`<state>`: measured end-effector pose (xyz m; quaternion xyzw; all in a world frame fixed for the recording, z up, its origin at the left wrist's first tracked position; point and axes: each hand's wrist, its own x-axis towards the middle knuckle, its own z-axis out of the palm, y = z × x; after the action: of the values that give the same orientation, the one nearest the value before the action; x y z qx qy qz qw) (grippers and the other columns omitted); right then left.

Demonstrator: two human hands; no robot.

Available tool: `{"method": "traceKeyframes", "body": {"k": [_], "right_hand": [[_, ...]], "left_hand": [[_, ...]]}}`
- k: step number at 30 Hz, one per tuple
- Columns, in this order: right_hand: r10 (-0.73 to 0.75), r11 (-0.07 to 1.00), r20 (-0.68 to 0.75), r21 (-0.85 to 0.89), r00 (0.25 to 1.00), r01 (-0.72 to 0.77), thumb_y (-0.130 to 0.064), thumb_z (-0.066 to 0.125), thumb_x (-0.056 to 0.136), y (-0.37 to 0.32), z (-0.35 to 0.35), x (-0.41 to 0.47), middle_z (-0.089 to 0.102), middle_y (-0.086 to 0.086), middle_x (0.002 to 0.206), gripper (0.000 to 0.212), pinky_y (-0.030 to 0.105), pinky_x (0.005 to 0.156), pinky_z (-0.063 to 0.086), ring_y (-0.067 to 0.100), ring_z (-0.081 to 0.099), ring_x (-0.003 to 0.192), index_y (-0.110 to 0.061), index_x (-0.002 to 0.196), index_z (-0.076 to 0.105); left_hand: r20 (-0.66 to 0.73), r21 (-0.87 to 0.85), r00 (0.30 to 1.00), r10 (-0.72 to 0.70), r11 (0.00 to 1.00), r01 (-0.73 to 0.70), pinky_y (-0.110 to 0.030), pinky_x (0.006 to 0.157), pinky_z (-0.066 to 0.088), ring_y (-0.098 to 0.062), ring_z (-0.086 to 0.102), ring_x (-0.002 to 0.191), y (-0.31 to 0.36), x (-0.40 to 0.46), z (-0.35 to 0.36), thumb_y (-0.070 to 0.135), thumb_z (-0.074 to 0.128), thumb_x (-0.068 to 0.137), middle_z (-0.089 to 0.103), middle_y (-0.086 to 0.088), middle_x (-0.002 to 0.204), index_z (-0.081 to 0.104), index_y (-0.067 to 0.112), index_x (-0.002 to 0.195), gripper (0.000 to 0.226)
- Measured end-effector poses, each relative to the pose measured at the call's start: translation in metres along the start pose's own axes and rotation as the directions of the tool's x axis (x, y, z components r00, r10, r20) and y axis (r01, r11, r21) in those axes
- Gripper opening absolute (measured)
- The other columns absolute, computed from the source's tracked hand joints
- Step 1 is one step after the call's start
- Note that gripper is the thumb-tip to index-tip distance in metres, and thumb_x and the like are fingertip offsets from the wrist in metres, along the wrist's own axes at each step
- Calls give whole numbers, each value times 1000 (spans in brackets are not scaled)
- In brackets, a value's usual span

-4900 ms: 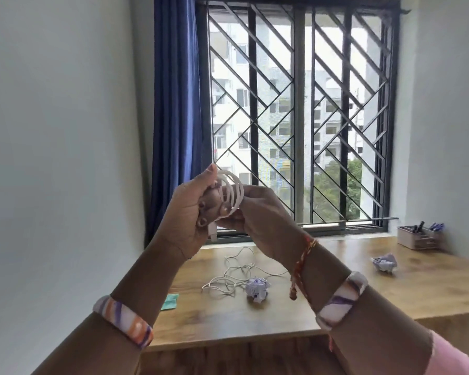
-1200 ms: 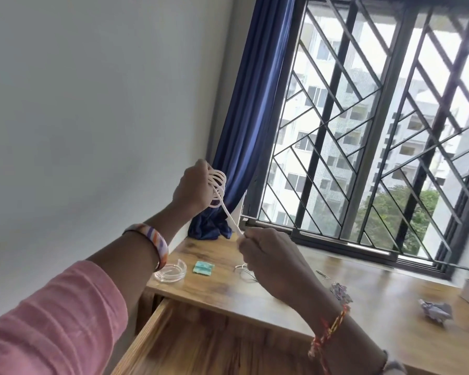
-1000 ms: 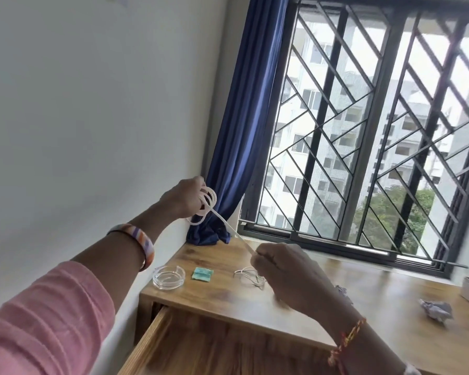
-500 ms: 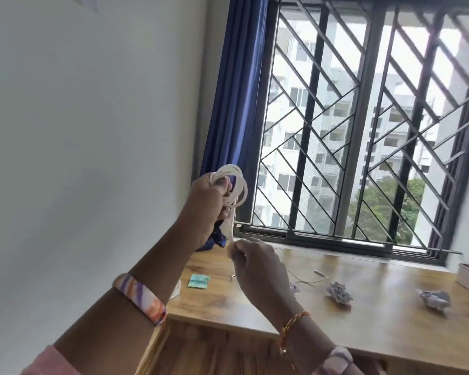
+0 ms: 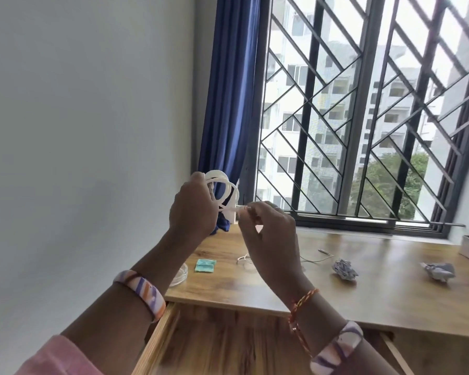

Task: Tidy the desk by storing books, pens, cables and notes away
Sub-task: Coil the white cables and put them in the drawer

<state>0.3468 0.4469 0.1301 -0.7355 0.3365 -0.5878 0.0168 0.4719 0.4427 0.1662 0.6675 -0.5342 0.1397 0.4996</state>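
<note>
Above the desk [image 5: 377, 299], both hands raised before the window. Left hand [image 5: 192, 209] curled round a white cable [image 5: 222, 189] wound in several loops — right hand [image 5: 271, 234] pinching the cable's loose end just beside them. On the wood: 2 crumpled notes [image 5: 344, 269], a teal slip [image 5: 205, 265], a second thin cord [image 5: 313, 257], possibly a glass dish [image 5: 178, 277] — half hidden behind the left forearm.

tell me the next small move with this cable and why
Probably wrap the loose end round the coil to bind it. The left hand holds the wound loops, the right hand pinches the end right beside them, and a drawer stands open below.
</note>
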Motion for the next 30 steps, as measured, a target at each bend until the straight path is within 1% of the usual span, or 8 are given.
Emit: {"method": "traceKeyframes", "body": {"k": [3, 6, 11, 14, 18, 20, 24, 30], "right_hand": [[238, 934, -62, 290, 969, -210, -26, 50, 86, 0, 4, 10, 65, 1, 68, 20, 38, 56, 55, 20, 67, 68, -18, 70, 58], [566, 646, 32, 603, 824, -468, -15, 55, 87, 7, 2, 28, 64, 6, 76, 16, 33, 50, 54, 22, 69, 77, -7, 74, 60], [736, 252, 255, 756, 627, -604, -6, 58, 83, 18, -3, 33, 60, 9, 74, 13, 40, 65, 59, 22, 65, 82, 0, 72, 60], [702, 411, 246, 626, 668, -662, -7, 64, 78, 22, 4, 13, 60, 11, 70, 15, 42, 64, 60, 18, 64, 73, -1, 65, 63], [254, 937, -122, 276, 960, -213, -18, 66, 71, 18, 1, -4, 64, -6, 61, 11, 29, 66, 57, 3, 62, 61, -13, 61, 68], [-8, 980, -204, 194, 979, 48, -15, 65, 74, 10, -7, -2, 66, -8, 74, 11, 17, 62, 53, 6, 64, 67, -7, 70, 71], [-189, 976, -232, 64, 954, 208, -18, 64, 81, 2, -13, 7, 70, 3, 91, 16, 36, 55, 56, 19, 66, 68, -4, 79, 71], [-319, 945, -20, -88, 948, 316, -31, 59, 86, 23, -14, -3, 71, -4, 101, 19, 33, 60, 55, 17, 69, 80, -15, 95, 63]], "left_hand": [[120, -277, 993, -21, 959, 54, -17, 46, 36, -19, 54, 64, 1, -3, -3, 14, 37, 98, 57, -12, 89, 50, 7, 100, 15], [288, -540, 957, -28, 820, 187, -11, 33, 35, -2, 49, 35, 3, -14, -3, 10, 36, 98, 49, -4, 76, 47, 7, 94, 12], [166, -684, 986, -9, 719, 121, -14, 46, 39, -6, 48, 58, -1, -13, -7, 10, 34, 99, 50, 2, 83, 47, 16, 115, 21], [189, -784, 974, -128, 577, 229, -20, 43, 36, -10, 41, 47, -3, -1, -10, 9, 31, 99, 48, -8, 69, 50, 0, 113, 25], [4, -223, 995, -98, 970, 96, -25, 60, 33, -27, 54, 74, -12, 3, -4, 11, 37, 97, 61, -18, 91, 52, -3, 106, 23], [12, 42, 1000, -7, 999, 6, -28, 64, 33, -35, 60, 88, -14, -5, -1, 11, 39, 96, 62, -17, 99, 49, 1, 107, 18], [125, 197, 992, 5, 980, -30, -33, 67, 40, -36, 62, 97, -2, -18, 9, 10, 49, 91, 63, -17, 106, 46, 3, 109, 19], [426, -172, 903, -57, 975, 142, -28, 52, 38, -22, 52, 60, 20, -6, 21, 6, 40, 92, 57, -14, 75, 53, 1, 80, 19]]}}
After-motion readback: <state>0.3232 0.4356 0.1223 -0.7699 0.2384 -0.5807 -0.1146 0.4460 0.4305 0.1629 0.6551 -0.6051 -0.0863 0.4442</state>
